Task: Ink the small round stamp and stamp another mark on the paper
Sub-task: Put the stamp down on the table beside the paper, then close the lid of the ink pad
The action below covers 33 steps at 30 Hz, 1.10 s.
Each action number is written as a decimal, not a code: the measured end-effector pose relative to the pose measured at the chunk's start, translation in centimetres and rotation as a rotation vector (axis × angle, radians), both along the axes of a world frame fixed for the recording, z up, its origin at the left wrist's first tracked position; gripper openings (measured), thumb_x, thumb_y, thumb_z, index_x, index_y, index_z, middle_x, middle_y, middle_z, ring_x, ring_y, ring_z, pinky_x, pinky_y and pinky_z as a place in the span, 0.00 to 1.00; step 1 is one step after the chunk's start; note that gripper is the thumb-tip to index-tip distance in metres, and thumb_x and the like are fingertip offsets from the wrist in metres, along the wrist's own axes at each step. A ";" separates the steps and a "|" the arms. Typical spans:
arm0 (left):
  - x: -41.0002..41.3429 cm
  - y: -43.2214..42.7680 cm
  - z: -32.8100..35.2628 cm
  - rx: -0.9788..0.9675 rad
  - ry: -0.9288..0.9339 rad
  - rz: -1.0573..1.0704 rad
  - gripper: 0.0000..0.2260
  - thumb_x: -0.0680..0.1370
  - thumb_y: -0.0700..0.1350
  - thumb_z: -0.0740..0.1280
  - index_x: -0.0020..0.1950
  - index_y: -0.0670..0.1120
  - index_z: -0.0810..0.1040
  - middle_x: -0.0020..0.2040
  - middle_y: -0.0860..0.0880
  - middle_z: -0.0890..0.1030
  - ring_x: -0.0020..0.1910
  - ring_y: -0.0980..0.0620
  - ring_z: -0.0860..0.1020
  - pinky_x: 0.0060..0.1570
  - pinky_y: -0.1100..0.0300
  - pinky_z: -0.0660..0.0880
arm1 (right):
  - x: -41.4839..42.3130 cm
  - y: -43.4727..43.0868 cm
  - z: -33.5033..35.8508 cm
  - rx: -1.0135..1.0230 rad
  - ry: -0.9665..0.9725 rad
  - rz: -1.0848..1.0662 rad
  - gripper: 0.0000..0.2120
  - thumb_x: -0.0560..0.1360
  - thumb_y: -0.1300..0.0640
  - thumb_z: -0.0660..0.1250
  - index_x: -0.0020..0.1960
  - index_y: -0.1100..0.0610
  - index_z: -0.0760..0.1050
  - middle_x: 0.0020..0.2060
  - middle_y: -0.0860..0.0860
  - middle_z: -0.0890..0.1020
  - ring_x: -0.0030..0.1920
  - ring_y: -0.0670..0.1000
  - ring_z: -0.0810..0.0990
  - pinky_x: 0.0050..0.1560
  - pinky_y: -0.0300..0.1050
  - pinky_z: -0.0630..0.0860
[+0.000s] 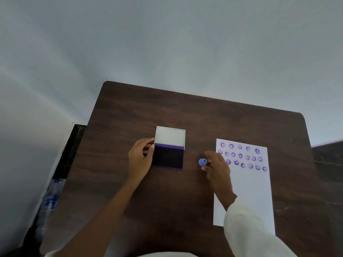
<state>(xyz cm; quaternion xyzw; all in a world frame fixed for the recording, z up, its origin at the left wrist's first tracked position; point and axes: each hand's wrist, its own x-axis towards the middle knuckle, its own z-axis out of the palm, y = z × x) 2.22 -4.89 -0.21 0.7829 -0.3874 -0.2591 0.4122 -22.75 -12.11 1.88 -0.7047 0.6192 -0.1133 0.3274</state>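
Observation:
A small round blue stamp (202, 161) is pinched in the fingertips of my right hand (215, 166), between the ink pad and the paper. The open ink pad (168, 157) lies at the table's middle, dark purple pad facing up, white lid (170, 136) raised behind it. My left hand (141, 156) rests against the pad's left edge, with fingers touching the case. The white paper (248, 190) lies to the right, with several purple round marks (243, 156) in rows across its upper part. My right hand covers some marks at the paper's left edge.
The dark wooden table (185, 201) has its far edge near a pale wall (167, 43). A clear plastic bottle (49, 201) stands on the floor to the left of the table. The lower half of the paper is blank.

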 end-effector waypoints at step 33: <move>0.4 -0.4 2.0 0.040 0.472 0.148 0.13 0.83 0.44 0.62 0.67 0.51 0.77 0.56 0.55 0.85 0.55 0.62 0.82 0.61 0.57 0.78 | 6.7 -1.2 3.3 0.339 -0.351 -0.180 0.18 0.78 0.64 0.63 0.65 0.50 0.72 0.54 0.41 0.78 0.52 0.40 0.77 0.43 0.28 0.70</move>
